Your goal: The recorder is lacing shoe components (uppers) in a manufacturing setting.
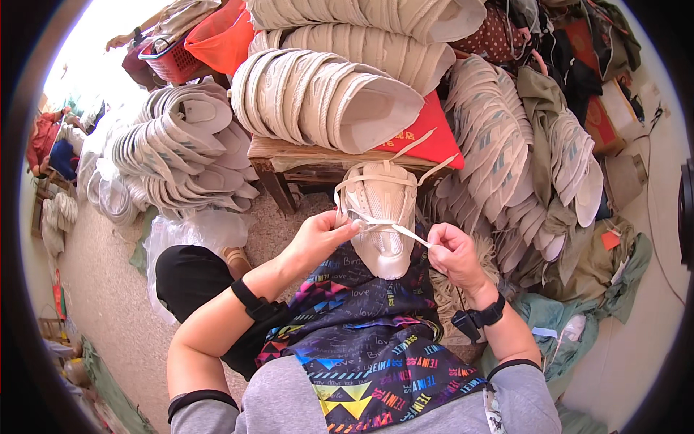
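A cream shoe upper [383,257] with a mesh front rests over my lap, its toe pointing toward me. A white shoelace [410,233] runs across it, and more lace loops along its sides and trails up past its far end. At the left of the upper, my left hand [322,239] is closed in a pinch on the shoelace. My right hand [455,254], just off the right side, grips the lace between thumb and curled fingers and holds it taut. Black straps circle both wrists.
Beyond the upper, a wooden stool [278,155] bears nested shoe uppers [311,94] and a red cloth [434,134]. More stacked uppers stand at the left [173,145] and right [491,137]. A clear plastic bag [195,235] lies beside my left knee.
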A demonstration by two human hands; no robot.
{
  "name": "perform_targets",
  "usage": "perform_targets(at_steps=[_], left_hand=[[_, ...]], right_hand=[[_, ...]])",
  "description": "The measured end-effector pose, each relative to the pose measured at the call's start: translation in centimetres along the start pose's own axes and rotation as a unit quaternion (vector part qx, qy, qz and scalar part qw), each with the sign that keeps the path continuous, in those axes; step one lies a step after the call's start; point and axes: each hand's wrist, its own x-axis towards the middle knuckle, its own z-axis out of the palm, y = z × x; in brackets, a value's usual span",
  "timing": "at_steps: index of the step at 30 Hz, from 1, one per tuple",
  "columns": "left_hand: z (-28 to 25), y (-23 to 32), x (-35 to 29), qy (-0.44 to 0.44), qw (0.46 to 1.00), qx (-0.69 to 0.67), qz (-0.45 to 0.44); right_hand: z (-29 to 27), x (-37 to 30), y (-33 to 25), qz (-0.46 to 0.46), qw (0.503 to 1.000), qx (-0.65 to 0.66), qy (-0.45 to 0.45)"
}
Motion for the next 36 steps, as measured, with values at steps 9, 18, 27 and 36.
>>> perform_targets(at_steps=[9, 18, 27, 36], left_hand=[[0.2, 6.6, -0.9, -0.061, 0.981, -0.173, 0.060], [3.7, 18.6, -7.7, -0.094, 0.966, -0.087, 0.226], [3.7, 19.3, -9.7, -0.150, 0.948, -0.099, 0.264], [3.9, 18.6, -5.3, -0.105, 0.940, -0.164, 0.280]], right_hand=[[3.0, 1.4, 0.6, -0.287, 0.843, -0.415, 0.187], [4.0, 2.5, 1.2, -0.337, 0.818, -0.451, 0.119], [4.1, 2.7, -0.5, -0.347, 0.825, -0.447, -0.003], [6.0, 4.4, -1.8, -0.248, 0.746, -0.615, 0.059]])
